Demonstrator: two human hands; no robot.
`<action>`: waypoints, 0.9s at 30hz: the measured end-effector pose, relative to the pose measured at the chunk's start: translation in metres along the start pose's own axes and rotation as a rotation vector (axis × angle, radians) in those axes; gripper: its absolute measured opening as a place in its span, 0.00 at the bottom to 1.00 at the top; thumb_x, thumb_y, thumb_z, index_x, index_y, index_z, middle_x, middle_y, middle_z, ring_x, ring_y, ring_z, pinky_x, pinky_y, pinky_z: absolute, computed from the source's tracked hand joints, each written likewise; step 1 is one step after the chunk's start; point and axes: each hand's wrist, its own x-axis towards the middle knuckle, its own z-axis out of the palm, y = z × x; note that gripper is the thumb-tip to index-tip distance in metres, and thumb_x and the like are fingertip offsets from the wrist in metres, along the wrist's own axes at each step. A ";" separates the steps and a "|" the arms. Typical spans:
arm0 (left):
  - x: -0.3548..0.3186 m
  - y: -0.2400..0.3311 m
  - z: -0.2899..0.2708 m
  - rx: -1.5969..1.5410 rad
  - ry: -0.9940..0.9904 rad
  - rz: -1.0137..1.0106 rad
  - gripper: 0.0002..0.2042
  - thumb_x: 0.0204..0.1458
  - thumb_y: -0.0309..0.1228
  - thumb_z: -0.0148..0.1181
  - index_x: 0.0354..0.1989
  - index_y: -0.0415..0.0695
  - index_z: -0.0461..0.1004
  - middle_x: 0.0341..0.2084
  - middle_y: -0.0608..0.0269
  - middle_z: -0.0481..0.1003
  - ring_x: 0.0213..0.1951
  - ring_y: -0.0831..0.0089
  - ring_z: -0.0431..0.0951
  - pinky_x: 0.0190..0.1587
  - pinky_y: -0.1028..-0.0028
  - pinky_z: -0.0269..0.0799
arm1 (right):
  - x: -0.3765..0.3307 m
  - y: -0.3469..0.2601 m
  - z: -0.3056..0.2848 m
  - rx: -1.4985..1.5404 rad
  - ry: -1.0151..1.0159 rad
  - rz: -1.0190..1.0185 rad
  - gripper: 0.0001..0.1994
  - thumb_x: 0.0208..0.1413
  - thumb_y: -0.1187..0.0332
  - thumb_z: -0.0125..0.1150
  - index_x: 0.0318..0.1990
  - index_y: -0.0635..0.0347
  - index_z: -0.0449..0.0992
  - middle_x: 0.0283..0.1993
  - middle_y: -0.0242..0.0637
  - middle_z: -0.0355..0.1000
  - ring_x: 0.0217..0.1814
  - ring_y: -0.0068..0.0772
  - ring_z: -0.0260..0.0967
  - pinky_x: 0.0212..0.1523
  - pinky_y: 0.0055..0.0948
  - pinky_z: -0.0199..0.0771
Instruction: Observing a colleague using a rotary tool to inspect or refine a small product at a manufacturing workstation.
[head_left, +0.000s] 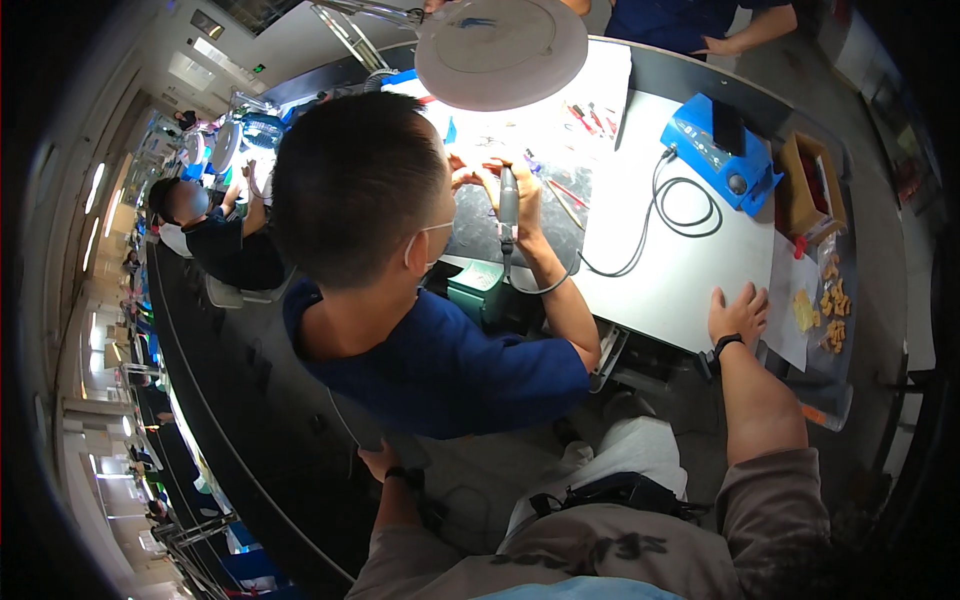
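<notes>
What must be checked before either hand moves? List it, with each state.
1. Right hand flat on the white mat, holding nothing: ok.
2. Left hand low behind the co-worker; its grip: cannot tell.
3. Tan pieces lie apart from the right hand's fingers: ok.
4. Black cable loops apart from that hand: ok.
5. Space ahead free: not ok, the co-worker leans there holding a handpiece.

Grey-brown sleeves, bare forearms, dark bands on both wrists

The person wears a grey-brown top with the sleeves pushed up above the elbows. The right hand (738, 312) has a black watch-like band on its wrist. The left hand (379, 461) also has a dark band on the wrist. A dark print runs across the chest of the top.
</notes>
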 end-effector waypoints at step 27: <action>0.011 -0.008 0.008 0.012 0.048 -0.038 0.39 0.52 0.47 0.65 0.67 0.37 0.57 0.60 0.44 0.68 0.58 0.49 0.73 0.57 0.57 0.73 | -0.002 -0.002 -0.006 -0.039 -0.062 0.020 0.36 0.59 0.43 0.55 0.69 0.55 0.58 0.73 0.46 0.50 0.77 0.52 0.45 0.68 0.52 0.55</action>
